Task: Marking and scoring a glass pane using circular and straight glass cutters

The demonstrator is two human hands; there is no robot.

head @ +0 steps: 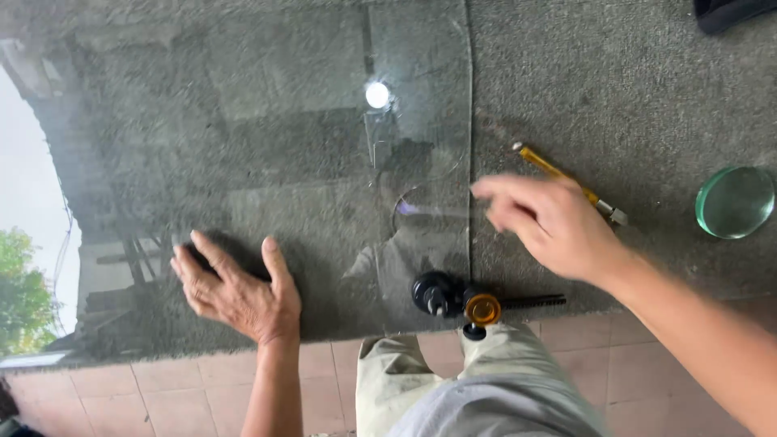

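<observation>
Just beyond the open right hand [558,226], a yellow glass cutter [566,180] is laid slantwise; the left hand [239,291] is pressed flat on the glass sheet [307,162].

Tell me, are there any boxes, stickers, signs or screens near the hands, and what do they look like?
None show: no packages, labels, signs or screens.
Only a glass sheet on grey carpet, a yellow glass cutter, a round green glass disc and a black-and-amber circle cutter.

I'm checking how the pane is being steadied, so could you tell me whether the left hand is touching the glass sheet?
Touching. The head view shows the left hand lying flat, fingers spread, on the glass sheet, with no gap under the palm.
</observation>
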